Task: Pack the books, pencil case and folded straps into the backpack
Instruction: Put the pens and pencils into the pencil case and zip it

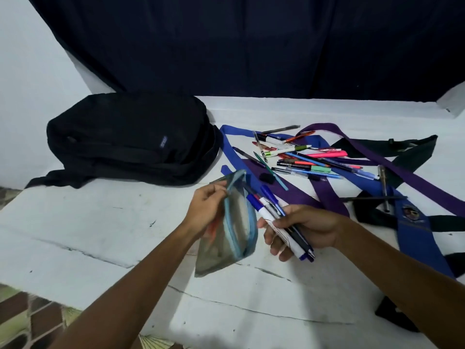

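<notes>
A black backpack [130, 139] lies flat at the back left of the white table [83, 230]. My left hand [205, 207] pinches the open rim of a see-through pencil case [226, 238] with a light blue zip, held above the table. My right hand [302, 229] grips a bundle of pens and a white marker [274, 215], their tips pointing at the case's mouth. Several loose pens and highlighters [309, 157] lie scattered at the back right. Blue [229, 147], purple [362, 147] and dark green [407, 152] straps sprawl unfolded under and around them. No books are in view.
A dark curtain [251, 46] hangs behind the table. The table's left front edge drops to a patterned floor [25, 321]. A black object [392, 316] sits at the front right edge, partly hidden by my right forearm.
</notes>
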The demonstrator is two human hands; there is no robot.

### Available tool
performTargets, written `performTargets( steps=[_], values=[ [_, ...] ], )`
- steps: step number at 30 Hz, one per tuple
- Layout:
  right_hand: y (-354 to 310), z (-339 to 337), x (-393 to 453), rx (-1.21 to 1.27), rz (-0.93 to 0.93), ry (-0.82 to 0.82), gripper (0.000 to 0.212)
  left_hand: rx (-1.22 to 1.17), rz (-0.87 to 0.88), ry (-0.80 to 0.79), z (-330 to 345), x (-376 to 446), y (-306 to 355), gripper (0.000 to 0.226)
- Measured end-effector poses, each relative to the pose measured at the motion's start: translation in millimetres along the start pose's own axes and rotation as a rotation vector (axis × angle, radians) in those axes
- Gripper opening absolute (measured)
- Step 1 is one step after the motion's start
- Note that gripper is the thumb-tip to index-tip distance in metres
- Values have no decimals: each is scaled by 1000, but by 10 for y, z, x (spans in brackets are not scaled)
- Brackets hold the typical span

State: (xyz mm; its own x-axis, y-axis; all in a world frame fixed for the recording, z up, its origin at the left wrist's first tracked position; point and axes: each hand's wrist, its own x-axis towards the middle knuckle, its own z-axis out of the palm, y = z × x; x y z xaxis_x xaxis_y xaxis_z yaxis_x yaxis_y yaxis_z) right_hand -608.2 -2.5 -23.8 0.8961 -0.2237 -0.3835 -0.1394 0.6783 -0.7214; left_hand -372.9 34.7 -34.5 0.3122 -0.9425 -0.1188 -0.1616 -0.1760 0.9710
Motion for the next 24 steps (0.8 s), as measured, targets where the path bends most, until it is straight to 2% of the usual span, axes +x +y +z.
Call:
performTargets(
  steps=[2,6,9,13,19,21,24],
  values=[
    [-32,67,17,-11,21,32,28,-139,-44,6,-11,-37,109,22],
    [-204,278,163,-86,84,111,21,-216,-38,2,39,-135,195,24],
    [-289,405,373,-70,114,271,17,-282,-31,-2,44,-146,181,25],
    [-291,419,712,105,11,438,14,-339,-11,-16,17,-132,153,25],
    [-278,505,891,112,-67,552,18,-283,-15,-23,-42,-110,191,31],
    [-287,567,887,52,-55,517,19,-265,-36,-24,-61,-83,207,29],
    [-310,666,867,-270,-13,545,24,-187,-68,-41,-111,-7,203,14]
  ],
)
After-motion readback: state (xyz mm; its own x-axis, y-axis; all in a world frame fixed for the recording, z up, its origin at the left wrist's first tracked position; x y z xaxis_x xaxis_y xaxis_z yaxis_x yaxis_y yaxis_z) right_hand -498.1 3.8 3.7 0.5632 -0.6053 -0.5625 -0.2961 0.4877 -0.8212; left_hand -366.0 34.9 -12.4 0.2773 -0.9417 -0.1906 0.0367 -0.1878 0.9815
